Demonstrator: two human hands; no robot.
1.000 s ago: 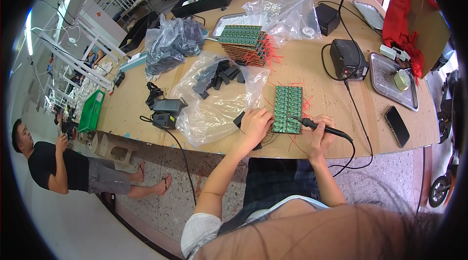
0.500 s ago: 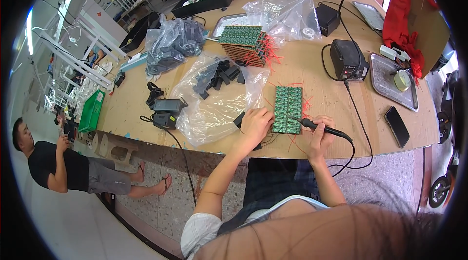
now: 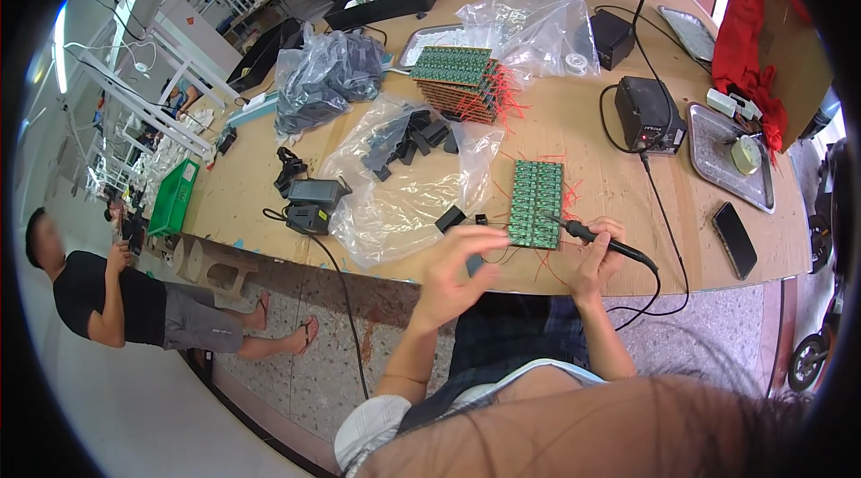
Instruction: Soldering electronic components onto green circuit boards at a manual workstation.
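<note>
A green panel of circuit boards (image 3: 535, 203) with red wires lies on the wooden table (image 3: 583, 133) near its front edge. My right hand (image 3: 599, 256) grips a black soldering iron (image 3: 603, 242), and the iron's tip rests at the panel's lower right corner. Its cable runs back to the black soldering station (image 3: 650, 115). My left hand (image 3: 462, 270) hovers just off the table's front edge, below and left of the panel. Its fingers are spread and blurred, and I see nothing in them. A small black part (image 3: 451, 218) lies left of the panel.
A stack of green boards (image 3: 462, 79) stands at mid table. Clear bags with black parts (image 3: 408, 169) lie left of the panel, with black adapters (image 3: 309, 204) beyond them. A phone (image 3: 735, 239) and a metal tray (image 3: 726, 164) sit to the right. A person (image 3: 117, 299) stands on the floor at left.
My left hand has come off the panel's lower left edge and moved back toward me with fingers spread. The right hand and the iron stay put.
</note>
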